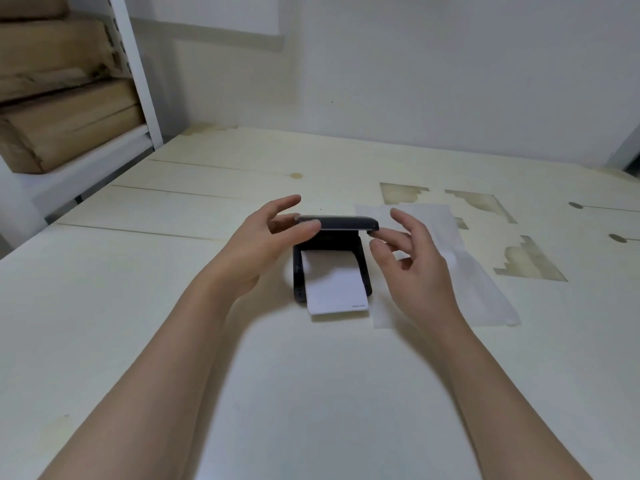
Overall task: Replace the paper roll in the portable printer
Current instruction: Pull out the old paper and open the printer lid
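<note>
Both hands were at the printer, which lay on the table near its middle with its lid swung up. The left hand had its fingers spread and its thumb against the lid's left end; the right hand was also spread, a fingertip touching the lid's right end. Neither hand was clamped on anything, and the contact looked light, like steadying more than gripping.

White paper sat in the open bay and ran forward over the printer's near edge onto the table, with small print near one corner. Whether it came off a roll seated inside could not be told, since the roll itself was hidden under the sheet. A larger pale sheet, possibly wrapping, lay just to the right of the printer, partly behind the right hand.

Judging by this, the task seemed well along: the lid was open and fresh paper appeared loaded with its end fed out. What looked left was to bring the lid down over the paper so that the tail stayed out through the slot, then press it shut. The paper might slip or skew if the lid closed unevenly.
</note>
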